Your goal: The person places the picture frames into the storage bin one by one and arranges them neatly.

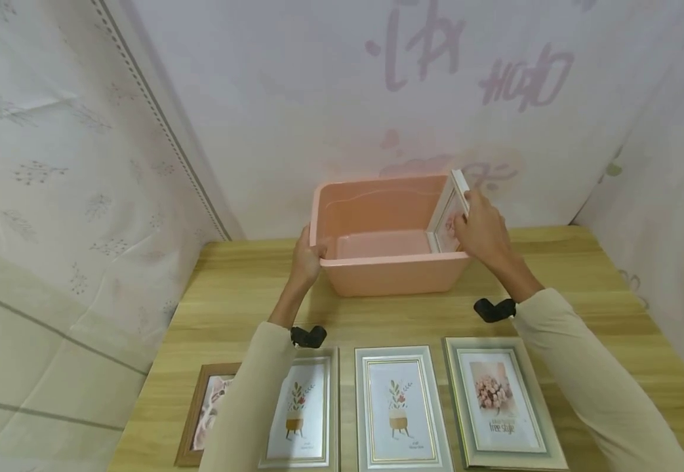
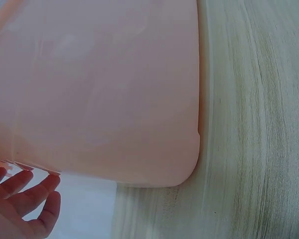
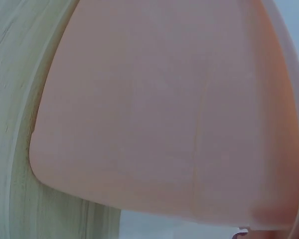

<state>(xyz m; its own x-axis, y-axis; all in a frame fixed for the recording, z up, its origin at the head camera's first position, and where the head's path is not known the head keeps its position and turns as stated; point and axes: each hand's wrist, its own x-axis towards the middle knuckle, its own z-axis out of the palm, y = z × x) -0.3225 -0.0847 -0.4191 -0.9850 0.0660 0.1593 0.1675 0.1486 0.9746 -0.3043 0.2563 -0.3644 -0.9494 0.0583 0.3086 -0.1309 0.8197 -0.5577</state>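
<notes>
A pink plastic tub with smooth, round corners (image 1: 395,278) sits on a yellow-brown wooden table (image 1: 589,282), close to a pale cloth wall with pink writing (image 1: 271,111). The person's left hand (image 1: 307,257) holds the tub's rim near its left front corner, with the thumb over the inside and the fingers on the outside. The person's right hand (image 1: 483,226) grips a white picture frame (image 1: 445,219) by its edge. That white frame is inside the tub, at the right end, standing up on its side and leaning a little, and one top corner pokes up just past the back rim. Both arms wear cream long sleeves (image 1: 595,373), and a small black thing (image 1: 494,310) sits at each wrist. Nearer to the person, four more frames lie in a row on the table. The first is a brown wooden frame (image 1: 191,419), partly covered by the left sleeve. Next come two shiny silver frames with plant pictures (image 1: 399,406), one also partly covered by that sleeve. Last is a wide silver-green frame with a pink flower picture (image 1: 501,400).
</notes>
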